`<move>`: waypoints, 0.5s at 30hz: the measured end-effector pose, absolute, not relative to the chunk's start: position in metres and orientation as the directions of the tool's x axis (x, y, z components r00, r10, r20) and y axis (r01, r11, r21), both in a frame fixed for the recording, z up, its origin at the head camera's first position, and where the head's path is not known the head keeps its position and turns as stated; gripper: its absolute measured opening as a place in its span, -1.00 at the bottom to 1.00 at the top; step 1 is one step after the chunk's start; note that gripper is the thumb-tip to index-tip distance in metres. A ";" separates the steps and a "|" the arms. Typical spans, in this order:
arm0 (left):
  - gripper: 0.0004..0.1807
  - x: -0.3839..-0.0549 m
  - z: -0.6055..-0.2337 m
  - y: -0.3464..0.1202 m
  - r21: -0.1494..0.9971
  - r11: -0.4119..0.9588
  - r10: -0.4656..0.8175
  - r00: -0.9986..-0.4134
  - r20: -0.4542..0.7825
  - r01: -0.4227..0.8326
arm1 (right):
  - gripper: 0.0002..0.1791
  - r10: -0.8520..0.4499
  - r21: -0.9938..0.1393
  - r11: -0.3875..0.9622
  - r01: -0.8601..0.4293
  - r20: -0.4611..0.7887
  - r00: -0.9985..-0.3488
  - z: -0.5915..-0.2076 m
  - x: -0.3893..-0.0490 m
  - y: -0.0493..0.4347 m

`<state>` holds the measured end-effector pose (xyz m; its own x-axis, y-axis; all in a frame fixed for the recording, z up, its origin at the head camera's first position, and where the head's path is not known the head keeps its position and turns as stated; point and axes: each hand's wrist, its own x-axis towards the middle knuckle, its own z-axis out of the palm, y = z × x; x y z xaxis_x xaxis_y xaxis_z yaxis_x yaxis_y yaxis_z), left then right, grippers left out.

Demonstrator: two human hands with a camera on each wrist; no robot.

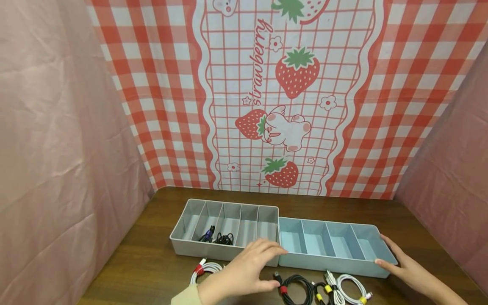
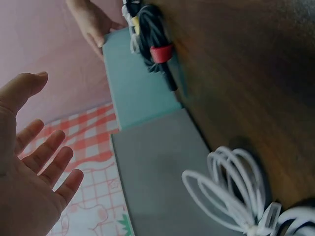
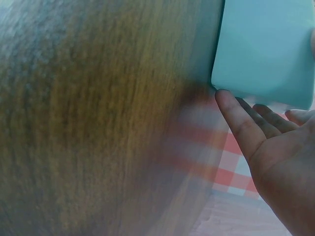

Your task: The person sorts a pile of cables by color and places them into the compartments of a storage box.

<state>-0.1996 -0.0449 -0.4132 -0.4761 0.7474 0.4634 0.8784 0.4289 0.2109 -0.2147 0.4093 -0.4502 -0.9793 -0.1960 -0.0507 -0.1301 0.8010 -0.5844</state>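
My right hand [image 1: 407,267] grips the right end of a light blue divided box [image 1: 328,263], thumb over the front corner and fingers behind the end wall. In the right wrist view its fingertips touch the lower edge of the blue end wall [image 3: 266,54]. My left hand [image 1: 245,269] hovers in front of the grey divided box [image 1: 202,250], fingers spread and holding nothing. A coiled black cable with a red tie [image 1: 284,289] lies just right of its thumb. Two dark cable bundles, one purple-tied [image 1: 208,234] and one black [image 1: 225,239], sit in neighbouring grey compartments.
Left of my left hand lies a white coiled cable [image 1: 209,267] with a red tie. Yellow-tied cables, black [image 1: 321,292] and white [image 1: 348,277], lie before the blue box. Both boxes stand end to end on the wooden table [image 1: 133,258], with a checked cloth [image 1: 167,127] behind.
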 end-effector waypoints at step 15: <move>-0.14 -0.205 -0.432 -0.024 0.125 0.432 0.841 -0.449 0.301 0.893 | -0.11 -0.197 -0.590 0.796 -0.136 -0.041 -0.979 -0.451 -0.215 0.410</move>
